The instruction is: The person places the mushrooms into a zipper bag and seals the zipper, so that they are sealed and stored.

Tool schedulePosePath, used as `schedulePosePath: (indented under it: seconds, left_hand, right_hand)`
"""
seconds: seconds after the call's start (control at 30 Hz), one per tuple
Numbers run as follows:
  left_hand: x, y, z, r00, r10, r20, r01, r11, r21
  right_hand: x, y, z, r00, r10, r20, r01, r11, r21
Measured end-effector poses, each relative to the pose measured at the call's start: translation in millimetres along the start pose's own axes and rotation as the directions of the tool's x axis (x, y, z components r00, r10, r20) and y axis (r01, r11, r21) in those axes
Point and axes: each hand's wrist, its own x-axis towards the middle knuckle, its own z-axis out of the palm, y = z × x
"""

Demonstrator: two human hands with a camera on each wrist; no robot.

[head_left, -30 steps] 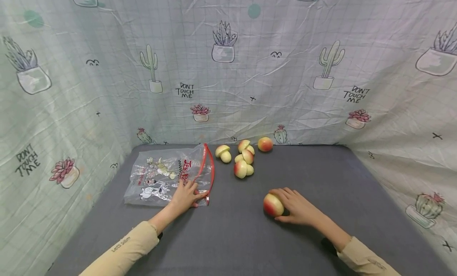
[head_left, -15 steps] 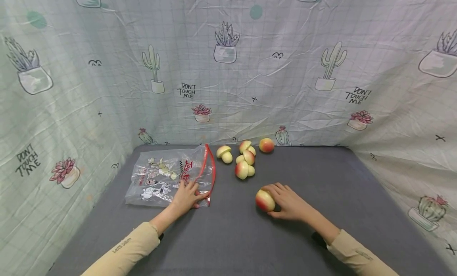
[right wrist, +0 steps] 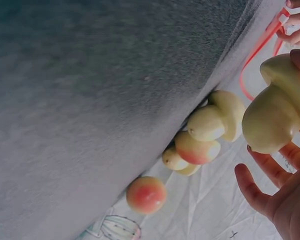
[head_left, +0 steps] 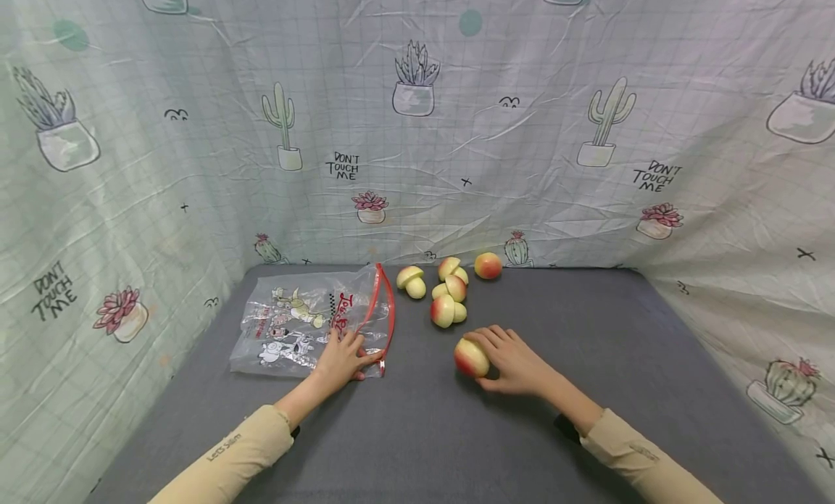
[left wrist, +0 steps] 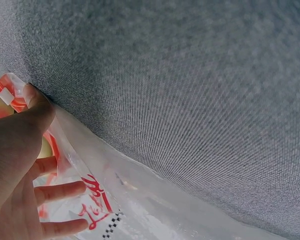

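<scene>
My right hand (head_left: 512, 359) grips a toy mushroom (head_left: 471, 357) with a yellow and red cap, left of the hand in the head view. In the right wrist view its pale stem (right wrist: 270, 120) shows, with fingers around the cap. My left hand (head_left: 341, 359) holds the open end of a clear plastic zip bag (head_left: 290, 323) near the front corner of its red zip strip. In the left wrist view the thumb (left wrist: 37, 102) lies at the bag's edge and the other fingers spread apart. The bag lies flat, with red lettering and cartoon figures printed on it.
Behind the hands, one mushroom (head_left: 411, 281) stands apart beside the bag's mouth. A loose cluster of mushrooms (head_left: 449, 310) lies to its right. Another rounded red and yellow cap (head_left: 488, 265) sits near the printed cloth backdrop (head_left: 457, 149). All rest on a dark grey table (head_left: 587, 330).
My right hand has moved left and slightly away from me with the mushroom, bringing it closer to the bag. My left hand and the bag have stayed in place.
</scene>
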Motion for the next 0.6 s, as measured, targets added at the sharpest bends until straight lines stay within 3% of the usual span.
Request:
schedulePosePath:
  seconds: [0.13, 0.4, 0.6]
  left_hand:
    - [-0.3, 0.1, -4.1, 0.999, 0.004, 0.049, -0.004, 1.0, -0.009]
    - [-0.1, 0.5, -3.4, 1.0, 0.006, 0.023, -0.006, 1.0, -0.011]
    - [-0.2, 0.0, -5.2, 1.0, 0.006, 0.019, -0.006, 1.0, -0.028]
  right_hand:
    - [7, -3, 2, 1.0, 0.017, -0.01, -0.017, 1.0, 0.002]
    - [23, -7, 9, 0.998, 0.021, -0.059, -0.021, 1.0, 0.008]
    - [34, -10, 13, 0.998, 0.054, -0.039, -0.054, 0.998, -0.015]
